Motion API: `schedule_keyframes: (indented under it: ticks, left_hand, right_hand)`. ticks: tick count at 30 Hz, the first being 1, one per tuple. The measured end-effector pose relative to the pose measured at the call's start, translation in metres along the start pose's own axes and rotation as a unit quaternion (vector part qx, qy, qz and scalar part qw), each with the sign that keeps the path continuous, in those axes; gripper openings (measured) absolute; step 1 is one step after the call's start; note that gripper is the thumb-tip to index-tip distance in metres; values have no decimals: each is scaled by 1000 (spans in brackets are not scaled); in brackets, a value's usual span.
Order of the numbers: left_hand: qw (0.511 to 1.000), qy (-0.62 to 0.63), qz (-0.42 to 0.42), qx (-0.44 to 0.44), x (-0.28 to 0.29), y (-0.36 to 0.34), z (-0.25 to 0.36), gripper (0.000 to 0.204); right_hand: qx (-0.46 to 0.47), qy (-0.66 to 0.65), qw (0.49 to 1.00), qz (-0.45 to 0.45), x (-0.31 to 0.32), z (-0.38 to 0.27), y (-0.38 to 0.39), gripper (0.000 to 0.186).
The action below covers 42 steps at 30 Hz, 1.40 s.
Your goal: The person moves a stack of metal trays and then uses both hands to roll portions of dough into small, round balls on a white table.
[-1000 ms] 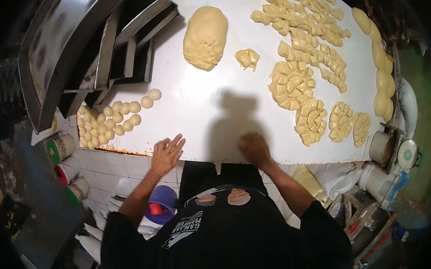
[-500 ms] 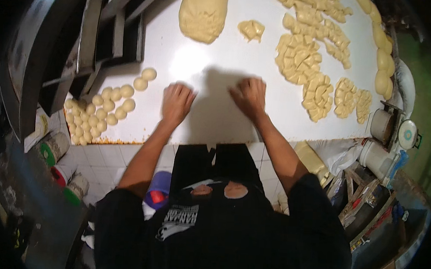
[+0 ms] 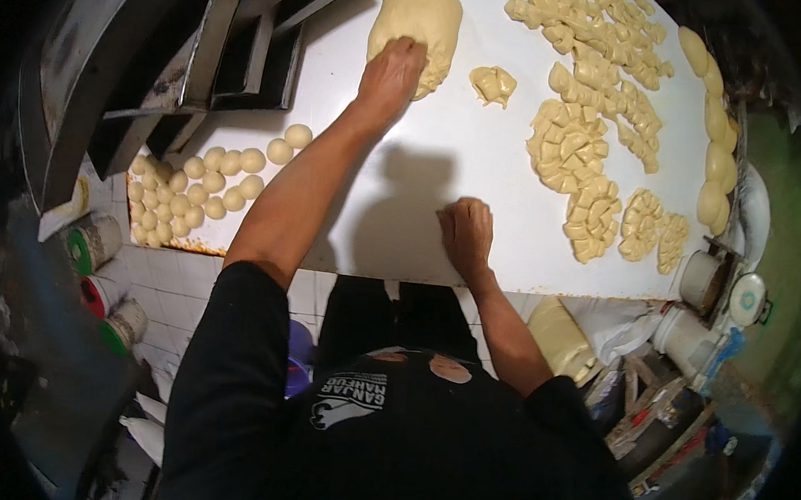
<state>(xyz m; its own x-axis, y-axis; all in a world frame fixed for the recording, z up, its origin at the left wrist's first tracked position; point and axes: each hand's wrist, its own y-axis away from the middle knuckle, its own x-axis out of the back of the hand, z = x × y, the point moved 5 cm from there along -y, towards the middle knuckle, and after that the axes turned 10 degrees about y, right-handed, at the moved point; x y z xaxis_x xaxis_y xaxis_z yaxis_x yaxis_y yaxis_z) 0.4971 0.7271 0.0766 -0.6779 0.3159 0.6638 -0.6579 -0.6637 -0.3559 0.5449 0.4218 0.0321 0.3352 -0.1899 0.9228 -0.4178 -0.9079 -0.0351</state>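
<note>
My left hand point(image 3: 393, 76) reaches forward to the near end of a big smooth lump of pale yellow dough point(image 3: 417, 20). Its fingers are bent into the dough's ragged edge and closed on it. My right hand point(image 3: 467, 235) rests knuckles up on the white table point(image 3: 401, 236), close to the front edge. Those fingers are curled under, so anything beneath them is hidden. Between the lump and the cut dough lies a small loose dough piece point(image 3: 492, 85). Several round dough balls point(image 3: 214, 181) sit in a cluster at the left.
Dark metal trays point(image 3: 203, 49) are stacked at the back left. Cut dough pieces point(image 3: 569, 146) spread over the right side, with long smooth dough pieces point(image 3: 715, 158) along the right edge. Below the table stand a purple bucket point(image 3: 299, 353) and several tubs point(image 3: 102, 243).
My left hand has moved forward from the table front onto the big dough lump. My right hand has come back a little toward the front edge. The view has shifted slightly.
</note>
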Motion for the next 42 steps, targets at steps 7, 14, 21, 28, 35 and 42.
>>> schedule_keyframes:
  ticks: [7, 14, 21, 28, 35, 42]
  left_hand:
    - [901, 34, -432, 25, 40, 286, 41, 37]
    - [956, -3, -231, 178, -34, 273, 48, 37]
    - [989, -27, -4, 144, -14, 210, 57, 17]
    - [990, -87, -40, 103, 30, 239, 27, 16]
    - [990, 97, -34, 92, 15, 295, 59, 18]
    - [992, -22, -13, 123, -20, 266, 74, 16]
  right_hand:
    - [388, 188, 896, -111, 0, 35, 13, 24]
    - [157, 12, 987, -32, -36, -35, 9, 29]
    - [106, 261, 954, -98, -60, -17, -74, 25]
    - [123, -63, 940, -313, -43, 15, -86, 32]
    - [342, -58, 928, -134, -34, 21, -35, 26]
    - [221, -11, 973, -62, -22, -8, -28, 19]
